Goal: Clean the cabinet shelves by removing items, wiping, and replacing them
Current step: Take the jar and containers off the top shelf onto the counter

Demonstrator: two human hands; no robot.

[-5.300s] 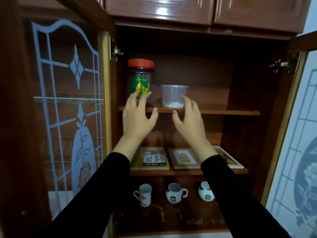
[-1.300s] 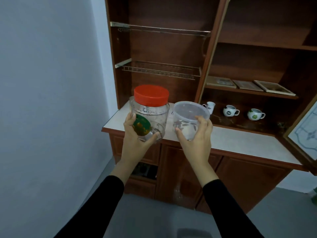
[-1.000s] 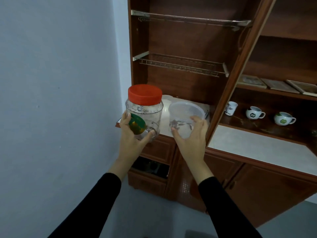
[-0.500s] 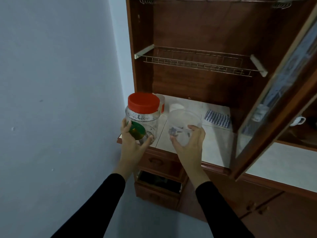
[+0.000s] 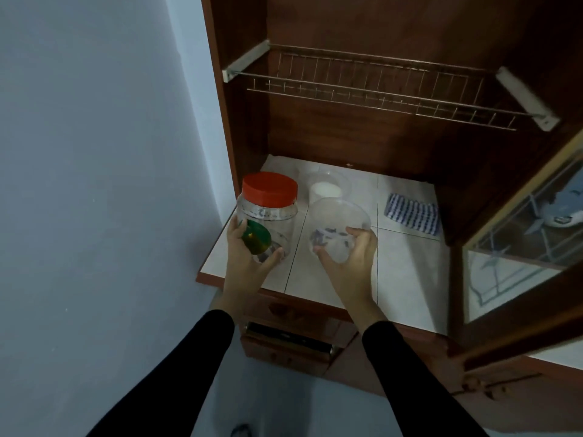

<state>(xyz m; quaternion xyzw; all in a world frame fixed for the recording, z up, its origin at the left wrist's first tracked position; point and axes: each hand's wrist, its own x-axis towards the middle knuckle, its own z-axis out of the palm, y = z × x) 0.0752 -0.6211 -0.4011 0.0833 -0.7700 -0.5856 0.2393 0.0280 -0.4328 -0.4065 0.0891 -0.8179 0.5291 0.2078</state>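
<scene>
The green-and-yellow round label (image 5: 256, 238) on the red-lidded clear plastic jar (image 5: 268, 209) is unreadable. The left hand (image 5: 244, 263) grips it; the right hand (image 5: 351, 263) grips a clear plastic tub (image 5: 339, 219).

Left hand (image 5: 249, 263) grips jar (image 5: 268, 216); right hand (image 5: 350, 260) grips tub (image 5: 339, 222).

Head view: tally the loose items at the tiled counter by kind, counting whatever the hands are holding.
Jars: 1, the red-lidded jar in the left hand
Clear tubs: 2, the held tub in the right hand, the white-filled tub on the tiled counter
Cloths: 1, the checked cloth
Total: 4
</scene>
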